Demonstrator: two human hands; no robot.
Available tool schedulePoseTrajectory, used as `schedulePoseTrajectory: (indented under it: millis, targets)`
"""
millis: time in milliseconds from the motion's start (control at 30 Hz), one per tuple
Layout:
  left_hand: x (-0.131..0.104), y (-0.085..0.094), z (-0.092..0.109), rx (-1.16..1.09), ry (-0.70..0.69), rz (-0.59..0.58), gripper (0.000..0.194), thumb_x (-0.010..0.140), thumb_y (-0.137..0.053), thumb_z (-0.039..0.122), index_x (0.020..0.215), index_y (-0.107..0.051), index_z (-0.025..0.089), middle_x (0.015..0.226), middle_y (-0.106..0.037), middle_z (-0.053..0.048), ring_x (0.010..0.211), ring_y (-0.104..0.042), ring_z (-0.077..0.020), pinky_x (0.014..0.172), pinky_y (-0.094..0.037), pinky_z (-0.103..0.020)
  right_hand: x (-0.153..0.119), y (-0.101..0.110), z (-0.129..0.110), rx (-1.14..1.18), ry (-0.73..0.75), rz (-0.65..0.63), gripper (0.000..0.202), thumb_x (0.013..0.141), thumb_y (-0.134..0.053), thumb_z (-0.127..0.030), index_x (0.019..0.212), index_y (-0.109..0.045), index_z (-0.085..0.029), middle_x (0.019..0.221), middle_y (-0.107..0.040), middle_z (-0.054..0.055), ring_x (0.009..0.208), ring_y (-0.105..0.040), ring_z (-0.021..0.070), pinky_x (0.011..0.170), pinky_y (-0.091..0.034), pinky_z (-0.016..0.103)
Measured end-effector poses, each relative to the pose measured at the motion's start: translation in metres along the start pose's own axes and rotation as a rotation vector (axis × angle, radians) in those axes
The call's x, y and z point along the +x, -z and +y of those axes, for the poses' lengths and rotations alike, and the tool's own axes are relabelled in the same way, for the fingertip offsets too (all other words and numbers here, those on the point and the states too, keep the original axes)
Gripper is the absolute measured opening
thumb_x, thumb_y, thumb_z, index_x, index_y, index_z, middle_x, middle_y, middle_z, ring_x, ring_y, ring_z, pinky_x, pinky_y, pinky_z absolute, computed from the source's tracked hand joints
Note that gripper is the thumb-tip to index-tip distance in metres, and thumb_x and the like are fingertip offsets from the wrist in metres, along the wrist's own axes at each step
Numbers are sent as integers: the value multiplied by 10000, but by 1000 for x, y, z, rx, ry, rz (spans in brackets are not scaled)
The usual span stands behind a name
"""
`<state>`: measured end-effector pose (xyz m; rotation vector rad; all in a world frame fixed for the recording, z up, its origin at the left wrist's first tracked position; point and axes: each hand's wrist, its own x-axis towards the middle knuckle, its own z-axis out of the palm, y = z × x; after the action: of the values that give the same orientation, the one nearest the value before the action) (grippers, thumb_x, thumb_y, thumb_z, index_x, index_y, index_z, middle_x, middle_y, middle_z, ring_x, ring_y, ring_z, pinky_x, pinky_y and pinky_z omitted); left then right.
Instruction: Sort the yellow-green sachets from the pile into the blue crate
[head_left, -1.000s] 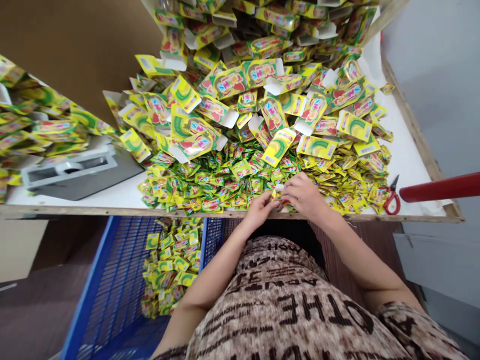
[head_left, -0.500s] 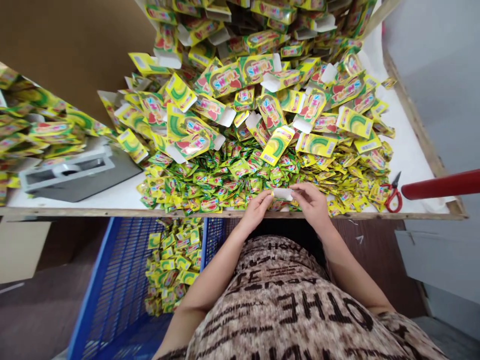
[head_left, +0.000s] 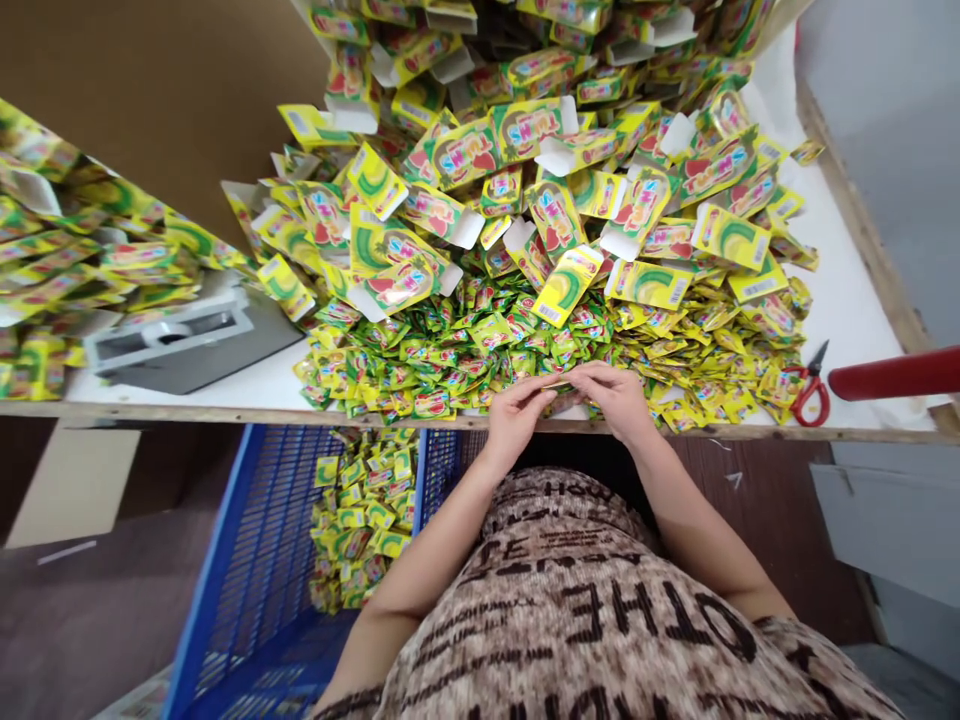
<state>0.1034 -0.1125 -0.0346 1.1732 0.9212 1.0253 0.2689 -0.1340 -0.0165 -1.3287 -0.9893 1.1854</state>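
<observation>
My left hand (head_left: 516, 412) and my right hand (head_left: 611, 396) meet just above the table's front edge. Between their fingertips they pinch a small candy box (head_left: 557, 385), which shows only as a thin edge, mostly covered by my fingers. Right behind my hands spreads a heap of small green candy packets (head_left: 480, 345), with yellow candy packets (head_left: 697, 365) to its right. Farther back lie many open printed candy boxes (head_left: 568, 285), some with white flaps sticking out.
Red-handled scissors (head_left: 811, 385) lie at the right, near a red bar (head_left: 892, 375). A grey tape dispenser (head_left: 195, 345) stands on the left. Below the table edge, a blue crate (head_left: 225, 560) holds a pile of filled-looking yellow boxes (head_left: 364, 510). Brown cardboard (head_left: 165, 90) rises at back left.
The candy box has turned in my fingers, so its white side no longer faces up and just a thin edge shows. My hands have drawn closer together. The view has shifted slightly left.
</observation>
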Motion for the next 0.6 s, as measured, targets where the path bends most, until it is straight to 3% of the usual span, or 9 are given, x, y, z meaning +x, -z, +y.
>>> schedulePoseTrajectory:
  millis: [100,233,333,433,600]
  targets:
    - [2,-3,-2,144,-92,30,239,826,-685,284,1042,-749,203,1087,-747,-75,1031,-681,-205,1005,-491,-379,4,2,1,-52,-4,-37,266,726,-776,-436,885,-774,-223,872,-678,42,629,-640,137,593,-585,293]
    - [13,-10,-6,57,-67,28,309,837,-678,286,1133,-699,200,1048,-754,-77,992,-698,-193,933,-535,-356,8,3,5,-141,27,-47,320,733,-760,-485,923,-769,-227,894,-660,53,603,-634,135,570,-595,303]
    - [19,-12,-13,52,-77,72,220,818,-703,294,1007,-731,185,918,-765,-61,862,-715,-177,824,-568,-323,7,4,9,-160,78,-13,302,744,-749,-494,894,-770,-234,887,-656,53,614,-629,136,548,-595,298]
    - [18,-8,-19,183,-222,64,131,810,-715,278,895,-759,190,910,-767,-59,855,-717,-180,838,-572,-338,1,5,13,-129,121,0,276,753,-745,-478,880,-771,-234,899,-650,55,656,-636,146,558,-598,306]
    - [9,5,-23,364,-471,-60,246,817,-709,205,1059,-742,239,1071,-751,-58,986,-708,-188,945,-550,-370,-11,4,18,-234,254,80,221,818,-694,-439,867,-765,-235,886,-672,71,786,-645,188,686,-579,352]
